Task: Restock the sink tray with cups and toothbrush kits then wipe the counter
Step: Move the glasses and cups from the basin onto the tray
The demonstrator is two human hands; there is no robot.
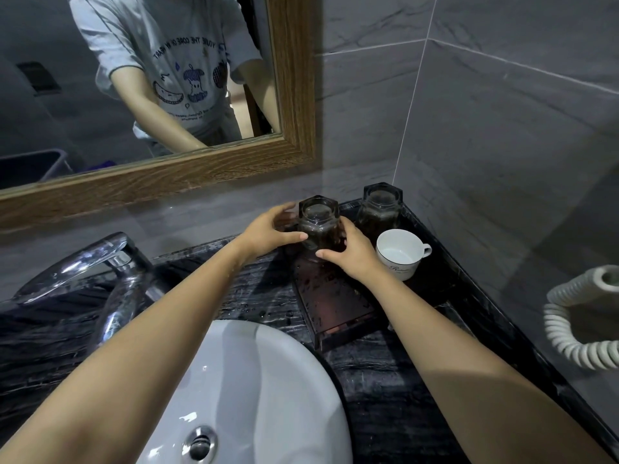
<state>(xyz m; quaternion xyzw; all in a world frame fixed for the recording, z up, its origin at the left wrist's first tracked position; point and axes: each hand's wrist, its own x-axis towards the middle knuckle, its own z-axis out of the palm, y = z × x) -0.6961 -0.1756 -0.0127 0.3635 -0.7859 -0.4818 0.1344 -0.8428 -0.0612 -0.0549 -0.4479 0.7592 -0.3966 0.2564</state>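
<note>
A dark hexagonal glass cup (318, 219) stands upside down at the far end of a wet, dark brown tray (335, 306) on the black marble counter. My left hand (268, 232) grips its left side and my right hand (351, 252) grips its right side and base. A second inverted hexagonal glass cup (380, 205) stands in the back corner. To my right hand's right, a white ceramic mug (400, 254) with a handle sits upright. No toothbrush kits are in view.
A white basin (261, 390) with a drain lies at the front left, a chrome faucet (100, 262) behind it. A wood-framed mirror (291, 95) hangs above. Grey tiled walls close the corner. A coiled white cord (569, 329) hangs at the right.
</note>
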